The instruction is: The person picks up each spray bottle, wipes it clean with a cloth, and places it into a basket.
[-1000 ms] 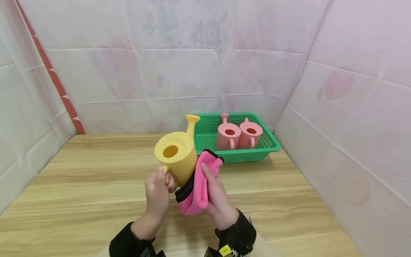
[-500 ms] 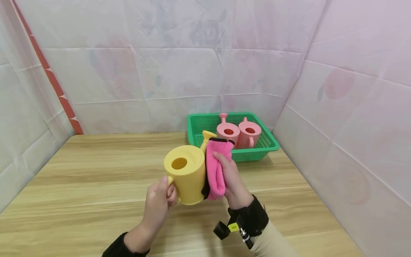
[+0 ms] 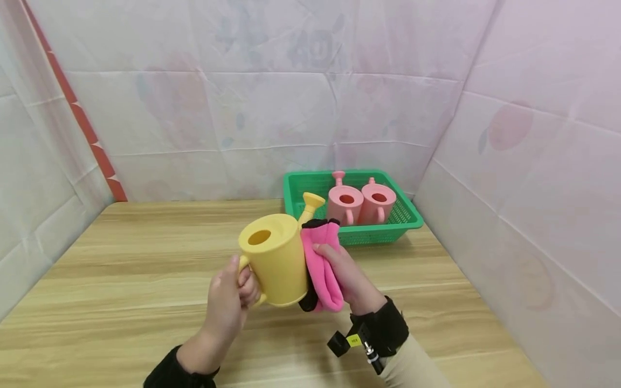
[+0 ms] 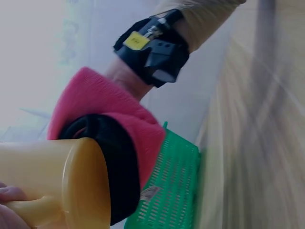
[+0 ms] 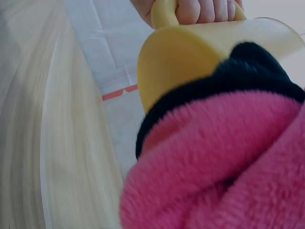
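A yellow watering can (image 3: 277, 264) is held up over the table, slightly tilted, its spout pointing to the back right. My left hand (image 3: 227, 302) grips its handle, fingers curled round it; those fingers also show at the top of the right wrist view. A folded pink cloth (image 3: 321, 264) with black edging is in my right hand (image 3: 350, 277), thumb on the near face and the other fingers hidden behind. The cloth presses against the can's right side. In the right wrist view the fluffy cloth (image 5: 214, 157) covers part of the can's base (image 5: 176, 62).
At the back right of the wooden table (image 3: 145, 253) stands a green basket (image 3: 373, 234). Two pink watering cans (image 3: 345, 207) stand upright side by side in it. Pale printed sheets (image 3: 271, 108) enclose the table at the back and sides.
Both hands moved right with the can and cloth, then slightly back left. The can dropped lower and turned, and the cloth went from its lower right up along its side. The basket stayed put.
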Motion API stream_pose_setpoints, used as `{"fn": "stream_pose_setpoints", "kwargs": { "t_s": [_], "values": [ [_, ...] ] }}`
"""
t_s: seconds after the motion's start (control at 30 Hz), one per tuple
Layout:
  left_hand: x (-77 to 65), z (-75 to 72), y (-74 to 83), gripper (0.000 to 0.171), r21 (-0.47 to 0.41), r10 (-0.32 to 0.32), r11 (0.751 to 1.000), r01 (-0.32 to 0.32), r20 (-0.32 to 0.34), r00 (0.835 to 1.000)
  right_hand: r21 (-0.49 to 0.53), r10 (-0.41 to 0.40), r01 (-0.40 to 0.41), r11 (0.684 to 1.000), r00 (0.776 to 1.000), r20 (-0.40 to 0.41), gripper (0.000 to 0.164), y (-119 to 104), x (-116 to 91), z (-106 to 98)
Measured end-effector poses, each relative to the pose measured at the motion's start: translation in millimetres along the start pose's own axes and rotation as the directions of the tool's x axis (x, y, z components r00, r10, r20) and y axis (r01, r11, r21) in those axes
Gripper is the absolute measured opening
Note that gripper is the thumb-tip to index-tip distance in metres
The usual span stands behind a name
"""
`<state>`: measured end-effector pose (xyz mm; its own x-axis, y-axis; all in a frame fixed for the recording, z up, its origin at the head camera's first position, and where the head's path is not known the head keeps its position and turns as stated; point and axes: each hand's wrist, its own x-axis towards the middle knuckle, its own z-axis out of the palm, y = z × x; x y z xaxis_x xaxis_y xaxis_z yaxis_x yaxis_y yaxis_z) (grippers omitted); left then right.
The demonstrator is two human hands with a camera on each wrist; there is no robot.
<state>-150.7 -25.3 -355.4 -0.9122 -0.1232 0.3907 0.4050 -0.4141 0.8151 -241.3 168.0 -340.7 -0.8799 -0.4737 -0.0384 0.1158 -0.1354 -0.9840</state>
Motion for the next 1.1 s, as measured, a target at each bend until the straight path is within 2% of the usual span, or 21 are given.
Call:
{"fn": "stream_pose_setpoints", "kwargs": {
  "t_s": [0.13, 0.23, 0.3, 0.43, 0.6, 0.8, 0.97, 1.1],
  "values": [
    [4.3, -4.2, 7.1, 0.045, -0.040, -0.073, 0.997, 0.070, -0.075, 0.994, -0.033, 0.022, -0.019, 0.999, 0.995, 0.096, 0.024, 2.5, -3.2, -2.0],
    [8.0, -7.6, 11.8, 0.046, -0.070, -0.105, 0.993, 0.098, -0.105, 0.989, -0.042, 0.020, -0.013, 0.999, 0.985, 0.170, 0.023, 4.1, -5.2, -2.8],
    [10.1, -9.3, 13.5, 0.046, -0.087, -0.114, 0.991, 0.105, -0.106, 0.988, -0.043, 0.018, -0.009, 0.999, 0.980, 0.197, 0.023, 4.9, -5.8, -3.0],
    [12.2, -11.2, 13.4, 0.045, -0.107, -0.114, 0.989, 0.106, -0.073, 0.991, -0.024, 0.012, -0.008, 1.000, 0.980, 0.196, 0.021, 4.4, -5.9, -2.1],
    [12.8, -12.4, 10.6, 0.043, -0.112, -0.109, 0.988, 0.105, -0.026, 0.994, -0.009, 0.009, -0.008, 1.000, 0.990, 0.144, 0.023, 2.8, -5.2, -1.0],
    [9.7, -12.2, 6.2, 0.044, -0.075, -0.146, 0.986, 0.148, 0.024, 0.989, 0.011, 0.017, -0.017, 1.000, 1.000, 0.007, 0.026, 0.3, -3.4, 0.3],
    [6.8, -10.4, 2.4, 0.044, -0.069, -0.190, 0.979, 0.193, 0.045, 0.981, 0.044, -0.004, 0.009, 0.999, 0.992, -0.128, 0.028, -4.1, -1.2, -1.4],
    [4.3, -9.1, 1.0, 0.044, -0.080, -0.196, 0.976, 0.200, 0.057, 0.979, 0.046, -0.024, 0.032, 0.998, 0.987, -0.162, 0.029, -7.4, -0.2, -3.4]
  ]
}}
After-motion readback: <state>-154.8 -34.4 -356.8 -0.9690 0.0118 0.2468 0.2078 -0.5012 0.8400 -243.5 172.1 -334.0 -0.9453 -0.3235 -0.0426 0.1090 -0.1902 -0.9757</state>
